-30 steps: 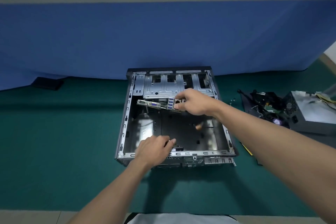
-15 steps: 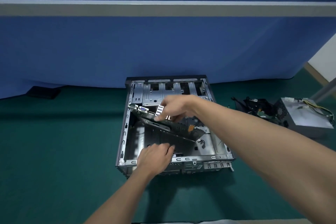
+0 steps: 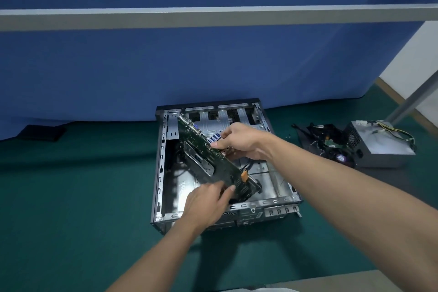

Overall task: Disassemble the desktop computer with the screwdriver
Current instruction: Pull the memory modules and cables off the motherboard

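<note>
An open grey computer case (image 3: 159,173) lies on the green mat. A green motherboard (image 3: 208,156) is tilted steeply on edge above the case's inside, its underside and metal backplate facing left. My right hand (image 3: 239,141) grips its upper edge by the blue ports. My left hand (image 3: 208,199) holds the board's near lower edge, thumb against it. The case floor under the board is bare metal. No screwdriver is in view.
A grey power supply (image 3: 379,149) with yellow wires sits at the right, beside a black pile of cables and parts (image 3: 324,142). Small screws (image 3: 288,136) lie near it. A black flat object (image 3: 41,133) lies at far left. A blue partition stands behind.
The motherboard has been lifted from lying flat in the case to a steep tilt. My right hand rose with its port edge; my left hand moved from the case rim onto the board.
</note>
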The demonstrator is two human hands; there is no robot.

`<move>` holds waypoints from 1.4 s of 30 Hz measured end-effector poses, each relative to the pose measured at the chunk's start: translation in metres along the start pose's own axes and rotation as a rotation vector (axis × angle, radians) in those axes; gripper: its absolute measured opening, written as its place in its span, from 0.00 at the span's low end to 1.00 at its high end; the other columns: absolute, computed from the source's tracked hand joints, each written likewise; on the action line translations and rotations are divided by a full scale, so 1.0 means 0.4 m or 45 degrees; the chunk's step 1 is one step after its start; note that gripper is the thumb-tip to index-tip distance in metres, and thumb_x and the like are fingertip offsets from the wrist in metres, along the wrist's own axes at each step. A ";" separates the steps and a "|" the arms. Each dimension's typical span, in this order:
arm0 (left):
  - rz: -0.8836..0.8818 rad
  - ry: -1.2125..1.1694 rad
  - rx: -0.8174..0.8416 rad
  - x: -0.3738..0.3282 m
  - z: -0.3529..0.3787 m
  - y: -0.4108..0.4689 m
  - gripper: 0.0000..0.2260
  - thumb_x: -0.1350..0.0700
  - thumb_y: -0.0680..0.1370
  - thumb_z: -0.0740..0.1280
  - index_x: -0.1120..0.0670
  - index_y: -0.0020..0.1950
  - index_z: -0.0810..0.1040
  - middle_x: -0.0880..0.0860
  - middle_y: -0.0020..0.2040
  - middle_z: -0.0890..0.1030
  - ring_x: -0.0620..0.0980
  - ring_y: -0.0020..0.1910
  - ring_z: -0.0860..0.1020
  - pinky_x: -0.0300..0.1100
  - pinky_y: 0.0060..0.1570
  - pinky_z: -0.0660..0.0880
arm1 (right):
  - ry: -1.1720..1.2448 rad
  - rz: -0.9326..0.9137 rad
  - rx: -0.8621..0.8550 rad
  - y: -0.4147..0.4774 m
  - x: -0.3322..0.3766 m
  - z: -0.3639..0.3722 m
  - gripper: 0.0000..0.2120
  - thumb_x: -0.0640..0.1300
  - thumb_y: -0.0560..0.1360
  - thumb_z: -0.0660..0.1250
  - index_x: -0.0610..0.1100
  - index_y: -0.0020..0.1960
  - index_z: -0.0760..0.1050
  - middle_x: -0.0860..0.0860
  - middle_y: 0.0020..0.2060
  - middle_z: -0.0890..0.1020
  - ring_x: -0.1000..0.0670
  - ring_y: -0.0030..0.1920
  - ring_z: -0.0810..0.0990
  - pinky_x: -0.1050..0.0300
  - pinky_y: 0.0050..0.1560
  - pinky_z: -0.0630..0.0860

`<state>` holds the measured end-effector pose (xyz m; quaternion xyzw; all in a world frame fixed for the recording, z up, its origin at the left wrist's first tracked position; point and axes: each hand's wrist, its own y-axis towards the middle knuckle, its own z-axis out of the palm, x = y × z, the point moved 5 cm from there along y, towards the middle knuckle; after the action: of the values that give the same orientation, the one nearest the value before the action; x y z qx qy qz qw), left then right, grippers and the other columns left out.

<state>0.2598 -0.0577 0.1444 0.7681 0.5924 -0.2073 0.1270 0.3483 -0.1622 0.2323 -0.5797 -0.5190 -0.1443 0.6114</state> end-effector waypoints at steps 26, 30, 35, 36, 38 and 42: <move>0.371 0.567 -0.009 -0.149 0.033 -0.032 0.25 0.39 0.81 0.54 0.54 0.40 0.80 0.49 0.37 0.80 0.52 0.35 0.78 0.42 0.35 0.66 | 0.028 -0.131 0.035 -0.043 0.130 -0.048 0.04 0.37 0.75 0.69 0.39 0.42 0.75 0.51 0.24 0.78 0.56 0.23 0.75 0.63 0.24 0.69; 0.285 0.569 0.086 -0.159 0.031 0.001 0.26 0.37 0.81 0.51 0.53 0.40 0.78 0.49 0.34 0.76 0.50 0.30 0.73 0.40 0.33 0.65 | 0.170 -0.179 0.069 -0.095 0.171 -0.094 0.10 0.32 0.74 0.68 0.40 0.35 0.75 0.50 0.24 0.77 0.54 0.23 0.76 0.65 0.21 0.68; 0.117 0.550 0.130 -0.186 0.054 0.007 0.26 0.38 0.82 0.49 0.53 0.42 0.79 0.51 0.38 0.81 0.52 0.38 0.80 0.43 0.40 0.74 | 0.350 -0.312 0.168 -0.193 0.226 -0.185 0.07 0.33 0.74 0.68 0.40 0.38 0.76 0.49 0.28 0.79 0.54 0.23 0.75 0.65 0.22 0.70; 0.069 0.528 0.115 -0.192 0.061 0.005 0.25 0.39 0.82 0.49 0.53 0.43 0.78 0.51 0.39 0.81 0.52 0.39 0.80 0.44 0.42 0.75 | 0.401 -0.332 0.201 -0.215 0.232 -0.204 0.06 0.33 0.75 0.67 0.39 0.40 0.76 0.48 0.29 0.79 0.54 0.23 0.75 0.65 0.23 0.71; -0.015 0.488 0.087 -0.211 0.071 0.003 0.24 0.40 0.82 0.49 0.52 0.44 0.78 0.51 0.40 0.82 0.53 0.40 0.80 0.45 0.46 0.76 | 0.454 -0.381 0.268 -0.253 0.240 -0.242 0.05 0.34 0.76 0.66 0.38 0.41 0.75 0.48 0.27 0.78 0.55 0.21 0.74 0.65 0.21 0.70; -0.112 0.371 0.071 -0.264 0.110 0.015 0.19 0.43 0.83 0.51 0.49 0.54 0.79 0.51 0.43 0.83 0.53 0.43 0.81 0.44 0.48 0.75 | 0.364 -0.571 0.309 -0.310 0.235 -0.328 0.09 0.35 0.76 0.67 0.39 0.37 0.76 0.51 0.26 0.77 0.58 0.22 0.70 0.67 0.20 0.68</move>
<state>0.2357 -0.1692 0.1548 0.7665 0.6317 -0.1153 0.0092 0.3526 -0.2704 0.4045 -0.3470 -0.5560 -0.2929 0.6961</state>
